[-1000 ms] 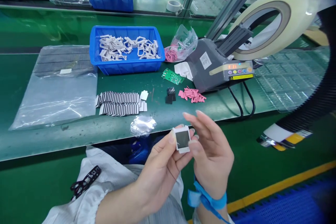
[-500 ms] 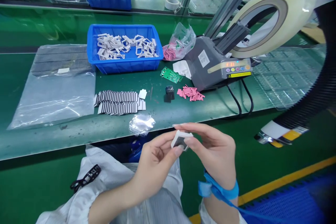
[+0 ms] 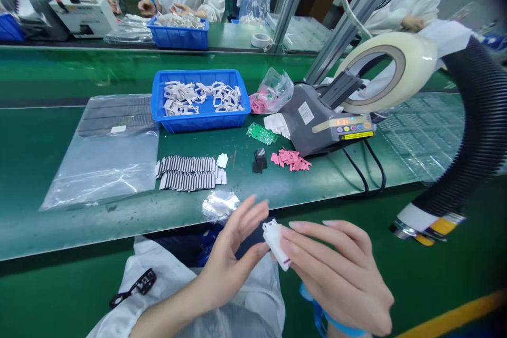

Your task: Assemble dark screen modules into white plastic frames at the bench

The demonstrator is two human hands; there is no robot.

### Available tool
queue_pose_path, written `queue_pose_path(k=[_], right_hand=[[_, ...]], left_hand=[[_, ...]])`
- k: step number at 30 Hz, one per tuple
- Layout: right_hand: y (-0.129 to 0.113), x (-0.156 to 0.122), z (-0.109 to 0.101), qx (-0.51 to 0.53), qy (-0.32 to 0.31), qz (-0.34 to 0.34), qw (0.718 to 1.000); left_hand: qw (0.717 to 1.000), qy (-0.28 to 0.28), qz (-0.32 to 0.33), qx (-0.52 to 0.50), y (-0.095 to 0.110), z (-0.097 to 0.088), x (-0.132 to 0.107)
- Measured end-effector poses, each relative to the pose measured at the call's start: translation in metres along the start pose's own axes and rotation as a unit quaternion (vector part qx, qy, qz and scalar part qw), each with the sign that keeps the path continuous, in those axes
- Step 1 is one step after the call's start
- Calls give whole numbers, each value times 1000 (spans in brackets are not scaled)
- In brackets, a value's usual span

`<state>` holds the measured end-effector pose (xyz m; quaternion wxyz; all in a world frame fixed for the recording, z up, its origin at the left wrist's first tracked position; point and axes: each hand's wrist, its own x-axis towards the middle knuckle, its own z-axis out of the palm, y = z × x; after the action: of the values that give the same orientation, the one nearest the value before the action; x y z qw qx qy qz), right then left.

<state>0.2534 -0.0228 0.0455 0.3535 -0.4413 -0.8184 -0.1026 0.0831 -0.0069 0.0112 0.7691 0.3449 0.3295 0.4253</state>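
Note:
A small white plastic piece, with a short pink mark near its lower end, is pinched in my right hand just in front of the bench edge. My left hand has its fingers stretched apart. Its thumb tip reaches the side of the white piece; whether it presses on it I cannot tell. Close beyond my hands lies crumpled clear film. Two rows of thin dark-and-white pieces are lined up on the bench, with small black pieces and a pile of pink pieces to their right.
A blue bin holds white plastic frames. Left of it lies a clear plastic bag. A green circuit board is beside a grey tape dispenser with a large tape roll. A black hose hangs at right. Co-workers are opposite.
The white piece has been turned over in my right hand. My left fingers have come off it and spread. The view has tilted up, showing more of the co-workers.

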Motion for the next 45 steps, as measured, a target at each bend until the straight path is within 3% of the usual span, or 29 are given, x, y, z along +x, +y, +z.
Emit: queue_pose_path(k=[3, 6, 13, 15, 18, 22, 24, 27, 31, 36, 41, 45], right_hand=[[-1, -1, 13, -53, -19, -42, 998], [-5, 2, 32, -54, -10, -73, 996], [-23, 25, 64, 52, 42, -71, 995], [-7, 35, 72, 42, 42, -2, 998], [44, 52, 88, -38, -11, 177, 983], [114, 70, 113, -110, -91, 266, 953], [132, 74, 122, -132, -137, 295, 936], [140, 77, 131, -143, -194, 319, 916], [141, 81, 134, -128, -234, 341, 901], [138, 87, 129, -89, -222, 377, 895], [131, 88, 117, -5, -149, 417, 897], [100, 75, 91, 123, -68, 438, 888]], left_hand=[[993, -23, -73, -93, 2, -1, -3], [985, 24, -89, -148, 6, -3, -6], [981, 140, -94, -97, 18, -31, 0], [978, 164, -108, -70, 20, -41, 0], [972, 197, -128, -25, 22, -51, -4], [967, 226, -118, -10, 21, -52, -10], [963, 240, -120, -26, 19, -52, -11], [959, 250, -125, -49, 13, -54, -10], [958, 250, -130, -56, 6, -59, -9], [964, 221, -128, -75, 7, -60, -11], [970, 209, -92, -79, 11, -58, -14], [977, 192, -66, -58, 13, -54, -13]])
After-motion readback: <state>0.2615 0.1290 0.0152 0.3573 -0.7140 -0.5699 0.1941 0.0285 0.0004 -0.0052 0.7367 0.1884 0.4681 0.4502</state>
